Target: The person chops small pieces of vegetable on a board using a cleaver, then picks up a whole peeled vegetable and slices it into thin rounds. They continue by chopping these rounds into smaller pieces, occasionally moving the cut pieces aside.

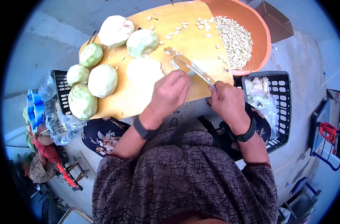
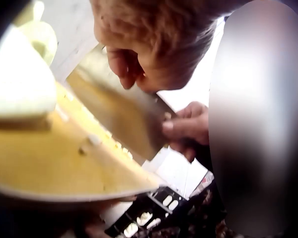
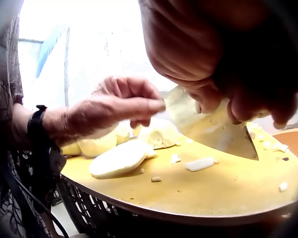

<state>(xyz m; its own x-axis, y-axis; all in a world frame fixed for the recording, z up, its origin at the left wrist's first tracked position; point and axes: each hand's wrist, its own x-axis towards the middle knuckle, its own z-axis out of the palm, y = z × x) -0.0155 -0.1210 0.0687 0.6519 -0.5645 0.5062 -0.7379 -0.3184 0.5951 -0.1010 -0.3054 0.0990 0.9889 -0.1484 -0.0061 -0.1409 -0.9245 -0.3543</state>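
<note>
The knife [image 1: 198, 72], held above the yellow board [image 1: 134, 106], should handle as a stiff tool with its weight toward the broad blade; its wet faces are probably slick, so the handle is the place to grip, with fingertips well clear of the edge. The right hand [image 1: 229, 102] grasps that handle, while the left hand [image 1: 171, 89] is curled in beside the blade; no object shows between its fingers, and whether they touch the metal cannot be told. The pale slice [image 3: 119, 159] lying flat on the board is likely firm, damp and apt to snap if bent, so it would be best supported broadly from beneath. A whole peeled vegetable [image 1: 102, 80] nearby would probably be weighty and slippery, best cupped round its sides. In looks, the blade is wide, greyish and mottled, with bits along it in the head view; the slice is whitish, rounded and smooth-faced; the peeled vegetable is roundish, pale green and faceted. Small cubes fill part of the orange basin [image 1: 265, 41].
</note>
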